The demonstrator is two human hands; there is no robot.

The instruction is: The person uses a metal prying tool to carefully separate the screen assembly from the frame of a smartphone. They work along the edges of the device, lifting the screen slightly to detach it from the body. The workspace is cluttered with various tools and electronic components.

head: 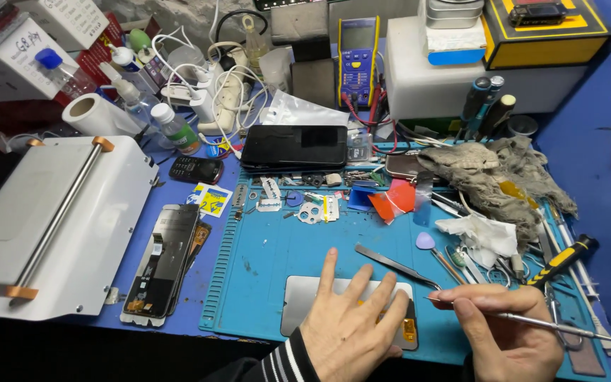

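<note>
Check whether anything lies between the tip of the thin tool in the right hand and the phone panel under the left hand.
Nothing visible does: the thin tool points at the phone panel's right edge across bare blue mat.

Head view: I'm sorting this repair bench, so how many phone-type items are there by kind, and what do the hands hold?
Phone panel under left hand: 1, panel
Phone screen assembly off the mat's left edge: 1
Dark smartphone at the mat's top: 1
Small keypad phone: 1
Thin metal tool in right hand: 1
Total: 5
</note>
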